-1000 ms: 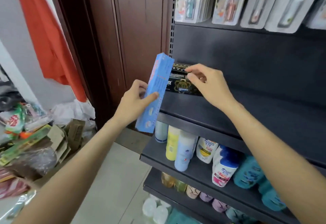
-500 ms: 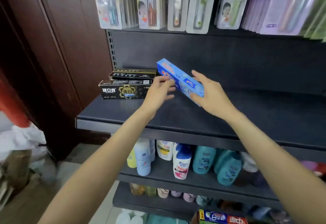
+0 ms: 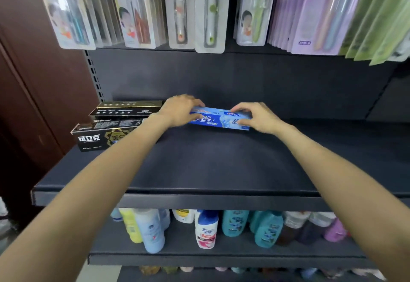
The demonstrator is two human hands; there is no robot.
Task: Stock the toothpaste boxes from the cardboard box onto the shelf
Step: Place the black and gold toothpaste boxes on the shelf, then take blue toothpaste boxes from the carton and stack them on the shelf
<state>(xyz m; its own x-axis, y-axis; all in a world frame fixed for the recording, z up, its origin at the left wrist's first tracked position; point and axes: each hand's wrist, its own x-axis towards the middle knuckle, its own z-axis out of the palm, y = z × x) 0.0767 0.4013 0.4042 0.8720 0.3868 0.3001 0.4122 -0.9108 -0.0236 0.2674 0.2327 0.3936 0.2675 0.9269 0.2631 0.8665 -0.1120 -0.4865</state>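
My left hand (image 3: 180,110) curls over the left end of the blue toothpaste box (image 3: 219,120), fingers on its top edge and thumb at the front, pinching it. My right hand (image 3: 258,116) does the same at the right end, fingertips on the top edge and thumb pressed to the front face. So that is one blue box between two hands, lying lengthwise along the back of the dark shelf (image 3: 210,166), close to the rear panel. Whether its underside is fully down on the shelf I cannot tell.

Just to the left of my left wrist are two black toothpaste boxes, also lengthwise. The rear black box (image 3: 127,108) lies near the back panel, and the front black box (image 3: 106,135) lies just before it, nearer the shelf's left front corner, white characters on its face. My left forearm crosses in front of the right end of both.

Above, toothbrush packs (image 3: 137,11) hang in rows: I count about six bunches, clear-fronted ones on the left, purple and green ones on the right.

Below, on the lower shelf (image 3: 199,257), stand bottles (image 3: 206,228), roughly ten in view: yellow, pale blue, white, teal and purple. A further row shows dimly under that.
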